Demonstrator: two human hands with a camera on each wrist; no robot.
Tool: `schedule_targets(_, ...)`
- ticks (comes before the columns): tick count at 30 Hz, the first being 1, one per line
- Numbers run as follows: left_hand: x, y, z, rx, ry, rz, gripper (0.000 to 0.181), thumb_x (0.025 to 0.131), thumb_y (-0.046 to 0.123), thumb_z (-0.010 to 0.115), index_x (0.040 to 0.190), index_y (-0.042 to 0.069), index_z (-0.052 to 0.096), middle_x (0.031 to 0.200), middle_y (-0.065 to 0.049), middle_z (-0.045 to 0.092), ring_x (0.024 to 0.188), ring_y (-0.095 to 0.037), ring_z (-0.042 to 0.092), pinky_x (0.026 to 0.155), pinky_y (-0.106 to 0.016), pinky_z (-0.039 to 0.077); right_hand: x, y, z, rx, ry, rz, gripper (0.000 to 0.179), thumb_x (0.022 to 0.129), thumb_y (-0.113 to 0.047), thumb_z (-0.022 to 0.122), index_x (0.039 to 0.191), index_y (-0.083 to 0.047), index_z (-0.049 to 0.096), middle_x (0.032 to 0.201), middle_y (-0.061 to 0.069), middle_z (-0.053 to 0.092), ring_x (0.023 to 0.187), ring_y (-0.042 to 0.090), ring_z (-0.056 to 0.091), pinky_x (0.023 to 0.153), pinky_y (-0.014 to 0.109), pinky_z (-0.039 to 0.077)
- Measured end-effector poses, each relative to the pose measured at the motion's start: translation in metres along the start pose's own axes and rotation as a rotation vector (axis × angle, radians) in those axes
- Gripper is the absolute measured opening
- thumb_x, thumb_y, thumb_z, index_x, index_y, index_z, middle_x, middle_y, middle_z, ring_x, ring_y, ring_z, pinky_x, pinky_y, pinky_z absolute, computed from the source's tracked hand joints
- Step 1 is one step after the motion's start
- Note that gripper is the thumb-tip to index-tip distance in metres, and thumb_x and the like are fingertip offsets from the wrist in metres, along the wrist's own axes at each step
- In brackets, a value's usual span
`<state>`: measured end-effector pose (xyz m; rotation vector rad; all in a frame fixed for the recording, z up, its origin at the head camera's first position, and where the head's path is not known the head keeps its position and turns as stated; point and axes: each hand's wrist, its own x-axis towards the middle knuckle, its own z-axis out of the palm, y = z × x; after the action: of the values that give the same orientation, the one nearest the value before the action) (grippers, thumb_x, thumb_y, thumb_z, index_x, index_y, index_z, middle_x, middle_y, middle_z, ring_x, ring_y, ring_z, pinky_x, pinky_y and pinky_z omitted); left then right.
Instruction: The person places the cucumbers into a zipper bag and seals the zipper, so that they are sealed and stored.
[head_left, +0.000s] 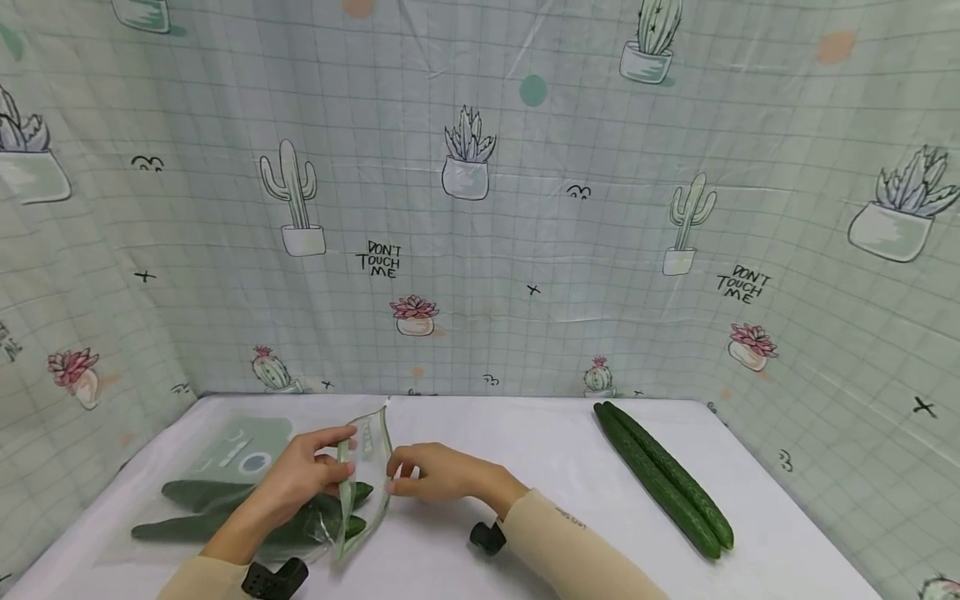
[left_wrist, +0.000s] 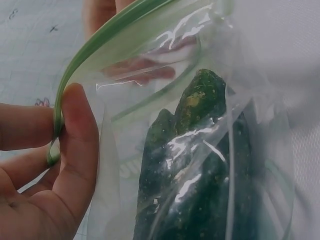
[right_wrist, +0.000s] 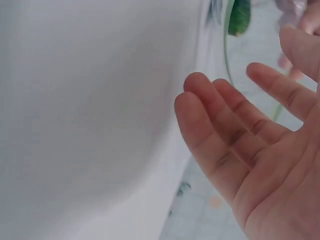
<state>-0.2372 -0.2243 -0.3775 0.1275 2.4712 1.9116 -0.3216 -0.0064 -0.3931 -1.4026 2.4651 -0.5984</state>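
Observation:
A clear zip bag (head_left: 258, 437) with a green-edged mouth lies on the left of the table, with two dark green cucumbers (left_wrist: 197, 165) inside, their tips towards the mouth. My left hand (head_left: 300, 471) pinches one side of the rim between thumb and fingers. Across the mouth, my right hand (head_left: 431, 471) is beside the opposite edge. In the right wrist view, its fingers (right_wrist: 200, 117) are loosely bent and the thumb stands apart from them, with nothing gripped. The bag's mouth gapes between the hands.
Two long cucumbers (head_left: 663, 483) lie side by side on the right of the white table (head_left: 525, 442). A cactus-print curtain (head_left: 480, 250) hangs behind and along both sides of it. Dark bands with wrist cameras are worn on both wrists.

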Motion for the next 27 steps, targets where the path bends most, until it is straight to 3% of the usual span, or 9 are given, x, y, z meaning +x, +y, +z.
schedule_targets(13, -0.002, 0.0, -0.002, 0.007, -0.021, -0.003, 0.06, 0.089, -0.004, 0.061, 0.144, -0.007, 0.036, 0.129, -0.025, 0.046, 0.06, -0.017, 0.046, 0.062, -0.039, 0.051, -0.098, 0.03, -0.032, -0.036, 0.068, 0.119, 0.037, 0.098, -0.044, 0.051, 0.118, -0.015, 0.062, 0.102, -0.01, 0.061, 0.078, 0.002, 0.057, 0.072, 0.023, 0.048)
schedule_targets(20, -0.003, 0.001, -0.003, 0.022, -0.007, -0.01, 0.061, 0.088, -0.004, 0.063, 0.143, -0.008, 0.037, 0.129, -0.026, 0.047, 0.061, -0.019, 0.049, 0.062, -0.039, 0.052, -0.15, 0.052, -0.05, -0.092, 0.162, 0.244, 0.043, 0.095, -0.05, 0.053, 0.118, -0.015, 0.062, 0.099, -0.009, 0.06, 0.075, 0.004, 0.054, 0.066, 0.028, 0.047)
schedule_targets(27, -0.001, 0.003, -0.002, 0.021, -0.009, -0.008, 0.061, 0.088, -0.005, 0.062, 0.143, -0.007, 0.037, 0.129, -0.027, 0.048, 0.064, -0.019, 0.052, 0.063, -0.038, 0.052, -0.201, 0.072, -0.062, -0.187, 0.315, 0.355, 0.033, 0.091, -0.045, 0.062, 0.112, -0.02, 0.063, 0.101, -0.009, 0.06, 0.087, 0.013, 0.057, 0.07, 0.032, 0.048)
